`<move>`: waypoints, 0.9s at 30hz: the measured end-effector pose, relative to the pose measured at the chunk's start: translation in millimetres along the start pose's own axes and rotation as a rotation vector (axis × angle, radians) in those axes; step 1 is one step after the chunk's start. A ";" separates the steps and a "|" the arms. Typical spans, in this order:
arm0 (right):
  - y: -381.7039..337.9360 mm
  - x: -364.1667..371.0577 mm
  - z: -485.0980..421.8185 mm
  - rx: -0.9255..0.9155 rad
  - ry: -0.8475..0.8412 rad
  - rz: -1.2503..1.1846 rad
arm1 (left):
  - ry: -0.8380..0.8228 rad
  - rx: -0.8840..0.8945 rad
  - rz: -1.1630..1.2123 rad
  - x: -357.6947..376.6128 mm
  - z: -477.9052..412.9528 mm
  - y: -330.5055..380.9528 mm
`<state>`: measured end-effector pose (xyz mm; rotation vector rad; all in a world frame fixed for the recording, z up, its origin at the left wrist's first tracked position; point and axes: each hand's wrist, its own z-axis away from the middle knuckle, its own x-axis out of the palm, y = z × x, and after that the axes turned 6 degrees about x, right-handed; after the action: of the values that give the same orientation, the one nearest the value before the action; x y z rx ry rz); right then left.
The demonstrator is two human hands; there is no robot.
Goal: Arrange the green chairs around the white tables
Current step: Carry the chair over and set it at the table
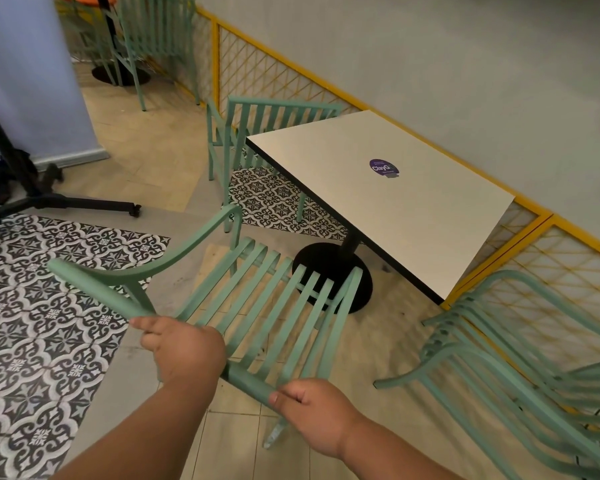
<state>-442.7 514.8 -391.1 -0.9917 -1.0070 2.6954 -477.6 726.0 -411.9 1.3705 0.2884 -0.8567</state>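
Mint slatted chair (248, 382) (seemingly tilted), left hand (184, 348), right hand (314, 408), each grip clasping backrest

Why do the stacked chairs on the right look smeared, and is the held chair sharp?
Head view: the stacked green chairs sit at the frame edge, blurred and stretched by the wide-angle lens; the held chair, left hand, right hand and white table are sharp; no glare.

Soft even indoor light, faint shadows, wide-angle bend at edges, stacked chairs (520, 386) blurred btm rt.
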 end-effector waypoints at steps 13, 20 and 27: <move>-53.5 54.2 4.0 0.020 0.040 -0.086 | -0.098 0.177 -0.045 -17.7 -49.5 -1.7; -59.8 51.0 -5.4 0.051 -0.048 0.032 | -0.093 0.217 -0.074 -21.5 -51.0 -0.8; -62.3 39.6 -6.9 -0.016 -0.077 0.166 | -0.251 0.699 -0.584 -40.1 -57.5 -9.8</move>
<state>-477.5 579.0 -378.1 -1.0243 -1.0021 2.8851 -494.6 794.4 -406.1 1.8259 0.1990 -1.7145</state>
